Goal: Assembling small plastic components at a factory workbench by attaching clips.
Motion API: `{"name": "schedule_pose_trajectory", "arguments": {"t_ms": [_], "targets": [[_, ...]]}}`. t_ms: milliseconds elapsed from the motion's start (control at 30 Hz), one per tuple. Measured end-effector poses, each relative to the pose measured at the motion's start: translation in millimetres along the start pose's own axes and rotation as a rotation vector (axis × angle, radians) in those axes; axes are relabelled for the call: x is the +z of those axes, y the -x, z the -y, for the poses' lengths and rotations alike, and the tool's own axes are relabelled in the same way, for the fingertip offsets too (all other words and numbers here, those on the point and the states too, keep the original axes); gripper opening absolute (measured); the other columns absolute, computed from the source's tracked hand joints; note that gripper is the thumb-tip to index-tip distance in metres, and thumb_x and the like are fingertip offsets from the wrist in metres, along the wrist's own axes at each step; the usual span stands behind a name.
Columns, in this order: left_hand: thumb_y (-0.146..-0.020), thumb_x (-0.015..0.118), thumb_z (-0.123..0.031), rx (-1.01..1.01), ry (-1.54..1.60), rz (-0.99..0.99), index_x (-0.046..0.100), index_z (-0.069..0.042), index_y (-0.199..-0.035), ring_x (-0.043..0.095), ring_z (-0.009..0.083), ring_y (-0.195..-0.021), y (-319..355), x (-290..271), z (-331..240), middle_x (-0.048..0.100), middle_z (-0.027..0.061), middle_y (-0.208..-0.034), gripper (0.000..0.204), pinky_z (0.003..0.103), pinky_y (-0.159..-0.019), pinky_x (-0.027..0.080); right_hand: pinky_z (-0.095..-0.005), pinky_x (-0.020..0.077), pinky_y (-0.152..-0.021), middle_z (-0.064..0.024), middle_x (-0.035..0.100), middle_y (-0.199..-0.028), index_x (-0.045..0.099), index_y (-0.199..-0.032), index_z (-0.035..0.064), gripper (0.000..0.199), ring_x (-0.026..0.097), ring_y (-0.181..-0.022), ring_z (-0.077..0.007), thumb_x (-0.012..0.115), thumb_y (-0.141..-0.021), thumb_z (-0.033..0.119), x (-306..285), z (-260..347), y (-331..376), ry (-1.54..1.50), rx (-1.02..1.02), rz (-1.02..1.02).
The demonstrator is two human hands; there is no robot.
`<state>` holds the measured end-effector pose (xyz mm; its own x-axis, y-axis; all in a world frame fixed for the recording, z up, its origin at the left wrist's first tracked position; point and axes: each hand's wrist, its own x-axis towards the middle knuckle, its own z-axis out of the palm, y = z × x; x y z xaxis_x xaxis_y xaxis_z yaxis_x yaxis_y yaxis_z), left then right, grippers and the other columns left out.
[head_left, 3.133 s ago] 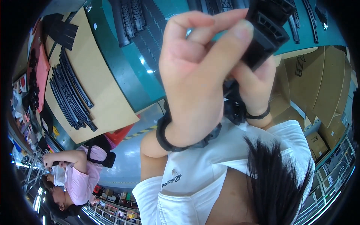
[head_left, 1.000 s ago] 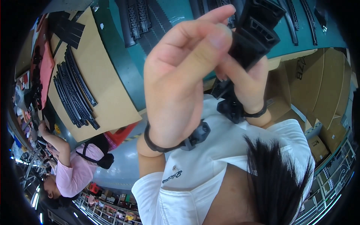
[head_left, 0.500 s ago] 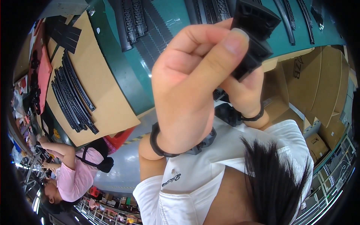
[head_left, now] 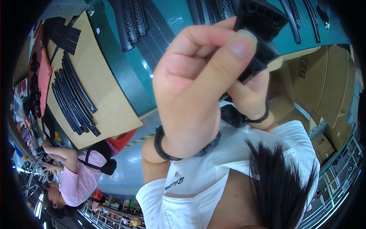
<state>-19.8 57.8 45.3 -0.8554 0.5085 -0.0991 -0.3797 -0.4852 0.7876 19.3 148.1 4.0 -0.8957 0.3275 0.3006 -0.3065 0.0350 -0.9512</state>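
Observation:
A black moulded plastic part (head_left: pixel 263 21) with ribs and recesses is held up close in front of me. My left hand (head_left: pixel 202 76) pinches it between the thumb and bent fingers, the thumb pressed flat on its near side. Behind and below the part is my right hand (head_left: pixel 249 93); only its palm side and wrist show, while its fingers are hidden by the part and the left hand. Whether the right fingers close on the part I cannot tell. Both wrists wear dark bands.
Long black slotted strips (head_left: pixel 135 23) lie on the green table (head_left: pixel 133 76), with more at the far right. A cardboard sheet (head_left: pixel 110 95) carries several curved black strips (head_left: pixel 74 99). Open cardboard boxes (head_left: pixel 316 84) stand at right. A person in pink (head_left: pixel 78 179) sits at lower left.
The black part has tilted slightly and shifted a little to the right along with my left thumb. My grip on it looks the same.

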Motion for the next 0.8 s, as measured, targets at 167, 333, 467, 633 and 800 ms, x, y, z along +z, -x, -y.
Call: {"name": "schedule_pose_trajectory", "arguments": {"t_ms": [167, 333, 467, 633, 800], "targets": [[-0.085, 0.048, -0.015, 0.031, -0.003, 0.005, 0.052, 0.001, -0.098, 0.05, 0.0176, -0.098, 0.7, 1.2, 0.2, 0.053, 0.0141, -0.107, 0.021, 0.029, -0.089, 0.035, -0.0242, 0.0445, -0.067, -0.0085, 0.06, -0.085, 0.049, -0.105, 0.0032, 0.037, 0.059, -0.074, -0.0143, 0.064, -0.072, 0.005, 1.1, 2.4, -1.7, 0.013, 0.007, 0.001], [-0.085, 0.048, -0.015, -0.016, 0.041, -0.015, 0.052, -0.001, -0.094, 0.051, 0.0159, -0.094, 2.7, 3.1, -1.5, 0.054, 0.0135, -0.106, 0.017, 0.028, -0.086, 0.036, -0.024, 0.0442, -0.062, -0.0079, 0.059, -0.08, 0.049, -0.104, 0.0031, 0.036, 0.057, -0.068, -0.014, 0.064, -0.071, 0.005, 0.3, 1.3, -1.2, 0.036, 0.008, -0.005], [-0.085, 0.048, -0.014, 0.006, 0.034, -0.022, 0.052, -0.002, -0.092, 0.051, 0.0148, -0.091, 2.9, 1.9, -0.7, 0.054, 0.0124, -0.104, 0.014, 0.027, -0.084, 0.037, -0.0237, 0.0436, -0.058, -0.0074, 0.057, -0.075, 0.049, -0.101, 0.0027, 0.035, 0.056, -0.063, -0.0133, 0.064, -0.069, 0.004, 0.4, -1.5, 3.1, 0.042, 0.022, -0.006], [-0.084, 0.049, -0.011, 0.01, 0.161, 0.031, 0.051, -0.003, -0.092, 0.052, 0.0142, -0.088, 0.8, -7.3, 3.4, 0.056, 0.0099, -0.098, 0.011, 0.026, -0.082, 0.038, -0.0233, 0.0431, -0.056, -0.0069, 0.055, -0.071, 0.048, -0.098, 0.0024, 0.034, 0.054, -0.059, -0.013, 0.063, -0.067, 0.003, 1.6, -1.6, 3.8, 0.05, 0.04, -0.024], [-0.084, 0.049, -0.009, 0.057, 0.235, -0.13, 0.05, -0.002, -0.094, 0.052, 0.0144, -0.084, -1.0, 9.8, 1.9, 0.056, 0.0088, -0.092, 0.013, 0.026, -0.08, 0.038, -0.0236, 0.0433, -0.056, -0.0072, 0.056, -0.072, 0.048, -0.099, 0.0024, 0.035, 0.055, -0.06, -0.0131, 0.063, -0.067, 0.003, -2.5, -3.3, 2.6, 0.104, 0.09, 0.052]]}}
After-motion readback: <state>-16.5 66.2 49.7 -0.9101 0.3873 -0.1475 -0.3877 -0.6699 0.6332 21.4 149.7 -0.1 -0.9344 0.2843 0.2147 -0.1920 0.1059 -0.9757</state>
